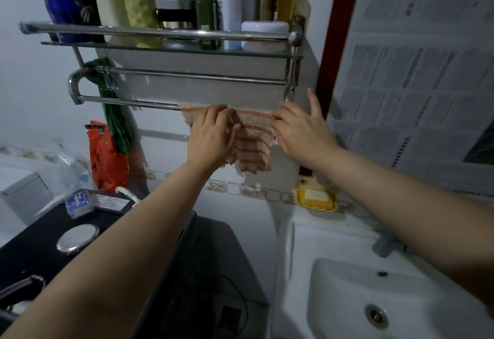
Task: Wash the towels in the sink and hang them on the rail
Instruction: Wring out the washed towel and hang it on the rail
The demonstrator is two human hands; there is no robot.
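A small pink and cream striped towel [252, 146] hangs over the right part of the front chrome rail [128, 102]. My left hand [211, 135] lies on the towel's left half, its fingers bent over the top fold at the rail. My right hand [300, 127] lies flat against the towel's right edge with straight fingers and the thumb raised. The white sink [355, 296] sits at the lower right, with nothing in its basin.
Above the rails a glass shelf [187, 51] carries several bottles and jars. A green cloth [112, 114] and an orange bag [107, 159] hang at the left. A yellow soap dish [316, 199] stands by the sink. A black machine top [40, 245] is at the lower left.
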